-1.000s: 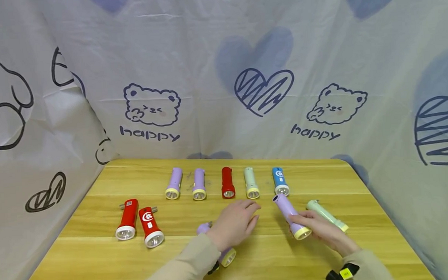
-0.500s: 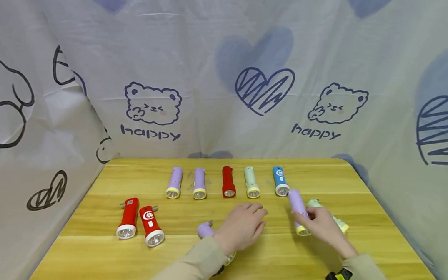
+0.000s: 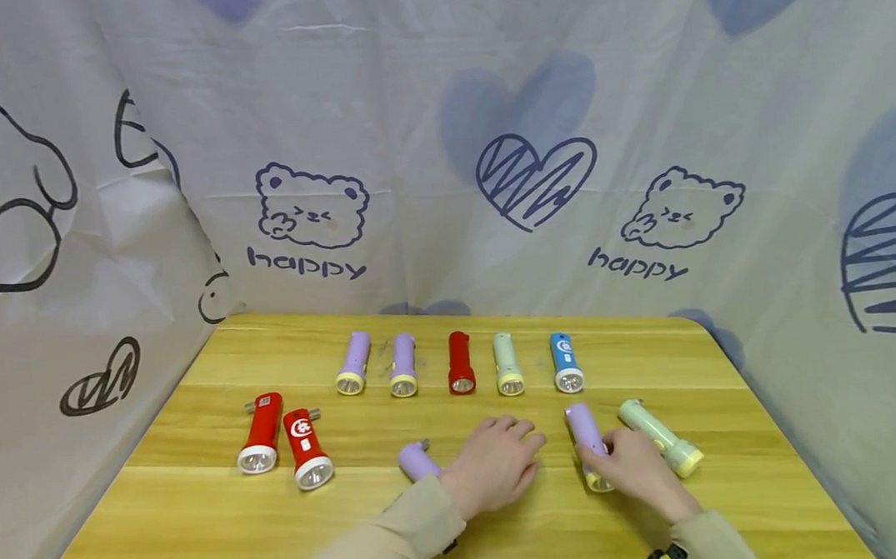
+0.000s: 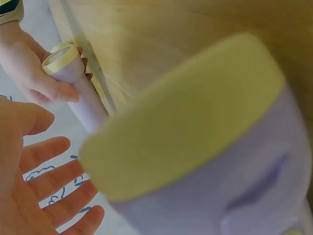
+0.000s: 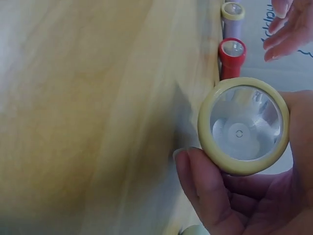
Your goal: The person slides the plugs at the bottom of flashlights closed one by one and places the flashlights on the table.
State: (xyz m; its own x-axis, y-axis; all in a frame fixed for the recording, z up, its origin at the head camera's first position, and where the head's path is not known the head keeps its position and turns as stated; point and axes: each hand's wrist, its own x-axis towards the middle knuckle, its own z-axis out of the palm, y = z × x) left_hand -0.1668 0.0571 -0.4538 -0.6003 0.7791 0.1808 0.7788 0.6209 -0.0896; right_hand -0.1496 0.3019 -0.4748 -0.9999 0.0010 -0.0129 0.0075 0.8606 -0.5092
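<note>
My right hand (image 3: 636, 467) grips a purple flashlight (image 3: 584, 428) around its body near the yellow head. In the right wrist view its round lens (image 5: 247, 129) faces the camera, with fingers curled about it. Whether it touches the table cannot be told. My left hand (image 3: 497, 465) hovers palm down over the middle, holding nothing; the left wrist view shows its fingers (image 4: 46, 186) spread and relaxed. Under that forearm lies another purple flashlight (image 3: 418, 462), partly covered by the sleeve; its yellow head (image 4: 190, 122) looms large in the left wrist view.
A back row has two purple flashlights (image 3: 402, 361), a red one (image 3: 461, 358), a pale green one (image 3: 507, 360) and a blue one (image 3: 564, 358). Two red-and-white flashlights (image 3: 262, 429) lie at left. A green flashlight (image 3: 657, 433) lies beside my right hand on the wooden table (image 3: 203, 524).
My right hand first turns the purple flashlight more upright, then brings it down and nearer to me, beside the green one. The left hand shifts slightly right and stays free.
</note>
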